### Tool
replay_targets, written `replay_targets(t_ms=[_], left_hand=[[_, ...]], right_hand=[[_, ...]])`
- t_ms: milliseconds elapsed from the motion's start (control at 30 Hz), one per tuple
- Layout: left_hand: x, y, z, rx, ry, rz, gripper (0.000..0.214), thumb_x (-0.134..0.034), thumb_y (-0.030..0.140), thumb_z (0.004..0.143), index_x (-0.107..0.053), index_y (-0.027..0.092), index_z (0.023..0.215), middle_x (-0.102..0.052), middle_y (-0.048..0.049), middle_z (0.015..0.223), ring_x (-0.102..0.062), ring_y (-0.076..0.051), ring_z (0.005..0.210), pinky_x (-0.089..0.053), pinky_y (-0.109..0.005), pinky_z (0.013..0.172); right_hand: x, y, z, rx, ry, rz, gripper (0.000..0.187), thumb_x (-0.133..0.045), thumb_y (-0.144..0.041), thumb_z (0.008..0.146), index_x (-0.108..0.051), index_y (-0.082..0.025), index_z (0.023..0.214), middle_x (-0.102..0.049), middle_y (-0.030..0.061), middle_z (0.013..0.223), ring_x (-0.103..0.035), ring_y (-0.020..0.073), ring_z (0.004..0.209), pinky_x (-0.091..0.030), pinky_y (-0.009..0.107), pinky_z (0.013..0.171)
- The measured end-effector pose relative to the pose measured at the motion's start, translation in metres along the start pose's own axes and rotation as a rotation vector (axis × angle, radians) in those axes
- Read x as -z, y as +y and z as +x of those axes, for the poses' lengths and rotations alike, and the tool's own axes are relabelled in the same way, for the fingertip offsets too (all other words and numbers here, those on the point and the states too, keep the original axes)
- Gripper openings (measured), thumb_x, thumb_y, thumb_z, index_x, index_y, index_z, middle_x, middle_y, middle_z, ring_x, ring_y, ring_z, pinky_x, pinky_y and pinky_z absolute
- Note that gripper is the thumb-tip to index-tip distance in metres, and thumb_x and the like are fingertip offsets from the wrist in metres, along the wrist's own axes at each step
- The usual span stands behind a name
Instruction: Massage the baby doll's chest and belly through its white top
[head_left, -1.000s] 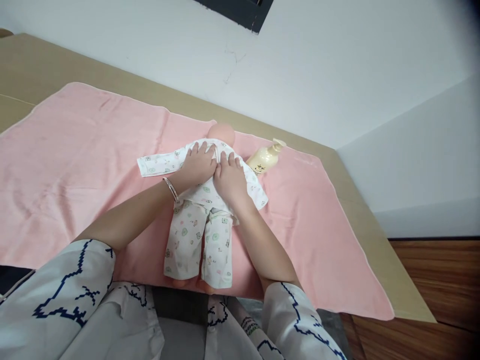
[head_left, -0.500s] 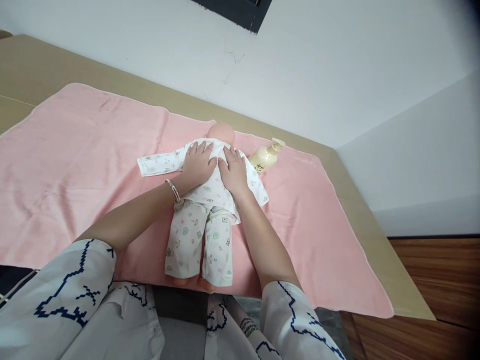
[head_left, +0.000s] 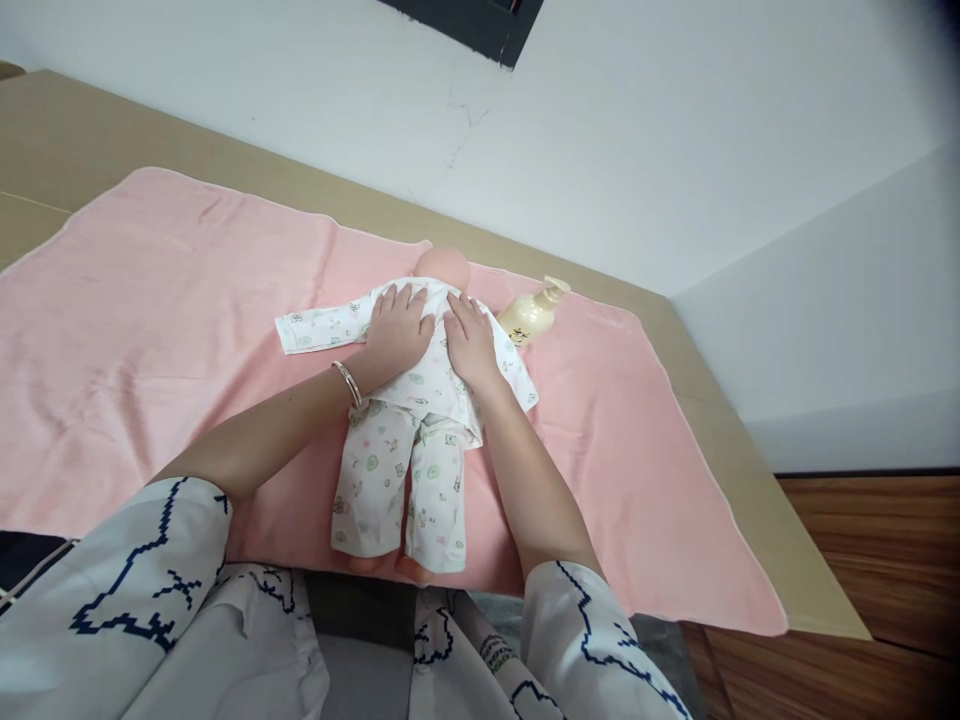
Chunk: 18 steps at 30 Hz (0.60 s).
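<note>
A baby doll [head_left: 442, 268] in a white printed top [head_left: 420, 385] and matching trousers [head_left: 373, 485] lies on a pink blanket, its head away from me and its feet at the near edge. My left hand [head_left: 400, 330] rests flat on the left of the doll's upper body, fingers spread. On the other side of the chest lies my right hand [head_left: 471, 345], also flat and open. One sleeve stretches out to the left. A cream pump bottle [head_left: 529, 315] lies tilted just right of the doll's shoulder. The doll's face is not visible.
The pink blanket [head_left: 600, 450] covers much of a tan tabletop [head_left: 247, 150]. A white wall [head_left: 600, 130] stands behind the table, with a dark frame [head_left: 480, 25] at the top. Brown wood [head_left: 885, 540] shows at the lower right.
My right hand has shifted slightly to the right, widening the gap between the thumbs. My left hand has barely moved, and the doll and bottle stay in place.
</note>
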<state>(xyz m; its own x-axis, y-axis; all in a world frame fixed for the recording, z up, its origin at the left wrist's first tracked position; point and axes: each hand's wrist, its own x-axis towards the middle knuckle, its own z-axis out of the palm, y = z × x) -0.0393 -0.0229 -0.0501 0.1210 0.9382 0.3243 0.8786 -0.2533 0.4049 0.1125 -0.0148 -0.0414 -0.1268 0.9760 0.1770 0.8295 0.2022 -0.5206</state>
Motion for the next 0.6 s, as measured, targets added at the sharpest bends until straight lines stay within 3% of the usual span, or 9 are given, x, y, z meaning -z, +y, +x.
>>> replay_targets(t_ms=[233,367,467,600], left_hand=[[0.02,0.037,-0.031,-0.034,-0.068,0.099,0.055,-0.039,0.031,0.103,-0.041,0.01,0.153,-0.036,-0.0212,0.163,-0.032,-0.04,0.153,-0.028,-0.058,0.125],[0.018,0.016,-0.011,-0.063,-0.105,0.057,0.049,-0.029,0.029,0.105,-0.051,0.01,0.145,-0.049,-0.0185,0.155,-0.041,-0.035,0.148,-0.036,-0.055,0.121],[0.013,-0.01,0.012,-0.163,-0.174,0.055,0.047,-0.028,0.025,0.105,-0.058,0.008,0.137,-0.051,-0.0157,0.155,-0.037,-0.031,0.151,-0.024,-0.05,0.129],[0.016,-0.014,0.014,-0.062,-0.191,0.023,0.055,-0.028,0.03,0.105,-0.04,0.004,0.153,-0.041,-0.0172,0.162,-0.033,-0.027,0.154,-0.02,-0.044,0.131]], right_hand=[[0.004,0.008,0.006,-0.018,-0.004,0.012,0.059,-0.028,-0.037,0.101,-0.044,-0.016,0.154,-0.034,0.0117,0.167,-0.025,0.0262,0.159,-0.019,0.053,0.13],[0.007,-0.02,-0.012,-0.068,-0.024,-0.134,0.06,-0.025,-0.034,0.101,-0.038,-0.016,0.157,-0.032,0.0144,0.168,-0.025,0.0328,0.158,-0.02,0.064,0.126],[0.007,-0.047,-0.032,-0.105,-0.011,-0.28,0.061,-0.027,-0.033,0.101,-0.036,-0.012,0.158,-0.036,0.0192,0.165,-0.03,0.0385,0.155,-0.016,0.068,0.125],[0.008,-0.053,-0.035,-0.049,-0.005,-0.335,0.059,-0.028,-0.029,0.1,-0.041,-0.01,0.155,-0.042,0.0217,0.161,-0.035,0.0387,0.153,-0.015,0.066,0.126]])
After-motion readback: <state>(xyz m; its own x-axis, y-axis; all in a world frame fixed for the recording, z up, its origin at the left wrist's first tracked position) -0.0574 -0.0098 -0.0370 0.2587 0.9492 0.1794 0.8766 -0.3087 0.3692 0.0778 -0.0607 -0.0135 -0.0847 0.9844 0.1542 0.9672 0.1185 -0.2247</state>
